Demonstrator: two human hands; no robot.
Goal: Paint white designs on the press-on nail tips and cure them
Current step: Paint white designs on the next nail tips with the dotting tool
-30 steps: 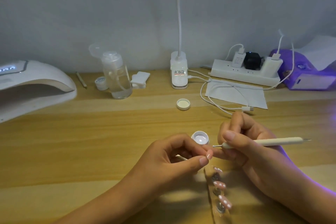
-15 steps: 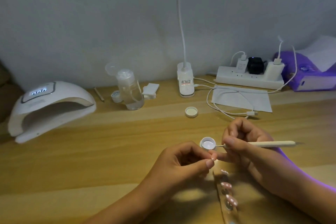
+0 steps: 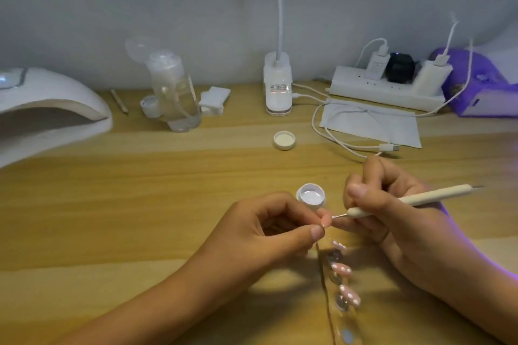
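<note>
Four pink press-on nail tips are in view. One nail tip (image 3: 325, 222) is pinched between the thumb and forefinger of the left hand (image 3: 266, 235), just in front of the open pot of white gel (image 3: 311, 195); it is too small and too covered to tell which way it points. The other three dotted tips (image 3: 342, 269) sit in a row on one clear strip (image 3: 335, 322) on the wooden desk (image 3: 140, 204), below the hands, and the strip's long axis runs from the hands toward the person. The right hand (image 3: 398, 221) grips one white dotting tool (image 3: 414, 199) like a pen. The tool's long axis slants from lower left to upper right, and its fine metal point aims left and meets the held tip, while the far end points right and slightly away. One loose white lid (image 3: 284, 140) lies farther back. At the left stands one white nail lamp (image 3: 50, 109), its opening facing the desk's middle. Along the wall are one clear pump bottle (image 3: 176, 92), one desk lamp base (image 3: 278, 87) and one power strip (image 3: 386, 91) holding three plugs.
</note>
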